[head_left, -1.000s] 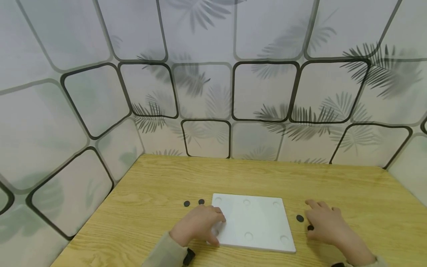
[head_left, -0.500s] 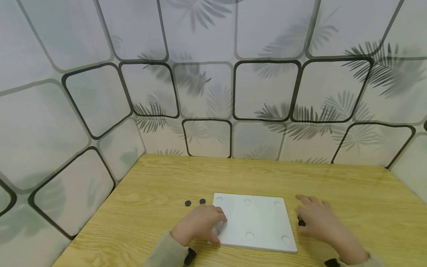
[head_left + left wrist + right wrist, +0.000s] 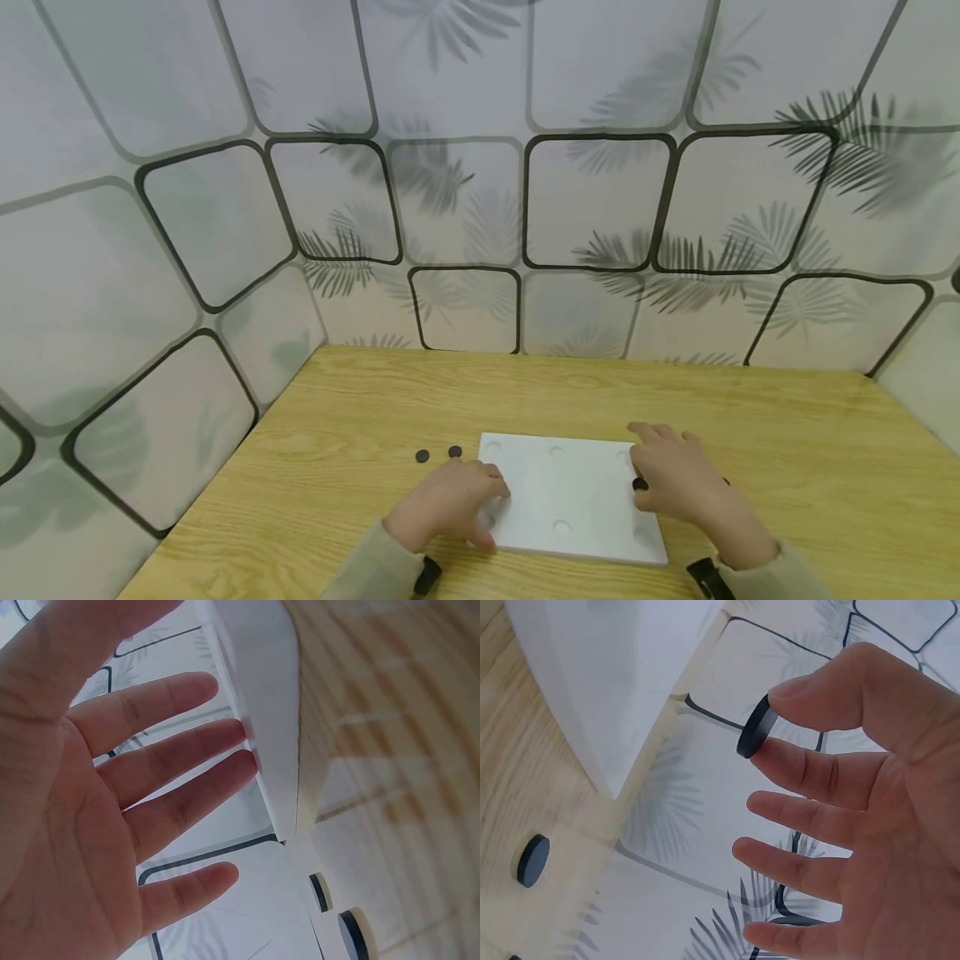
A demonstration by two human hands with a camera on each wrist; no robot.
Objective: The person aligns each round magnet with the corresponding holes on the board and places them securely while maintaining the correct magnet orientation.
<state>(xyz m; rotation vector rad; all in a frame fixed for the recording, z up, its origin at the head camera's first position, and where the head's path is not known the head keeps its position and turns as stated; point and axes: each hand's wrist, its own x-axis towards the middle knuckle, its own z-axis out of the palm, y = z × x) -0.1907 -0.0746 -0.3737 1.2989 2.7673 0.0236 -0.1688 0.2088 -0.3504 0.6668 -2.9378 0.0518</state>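
A white rectangular board [image 3: 566, 487] with several shallow round recesses lies on the table. At its left edge rests my left hand [image 3: 450, 504]; its fingers are nearly straight, and two fingertips [image 3: 241, 759] touch the board in the left wrist view. Over the board's right edge, my right hand [image 3: 678, 482] pinches a black disc [image 3: 756, 727] between thumb and forefinger, the other fingers spread loosely. The disc is held tilted, above the surface. Part of the board's right side is hidden behind this hand.
Left of the board lie two black discs, a left one [image 3: 422, 456] and a nearer one [image 3: 455, 452]. Another black disc [image 3: 533, 860] lies on the wooden table [image 3: 360, 400] to the right, with one more cut off at that view's bottom edge. Patterned cloth walls [image 3: 465, 208] enclose the table.
My right hand has taken hold of a black disc right of the board and moved left with it, to over the board's right edge. The left hand stays at the board.
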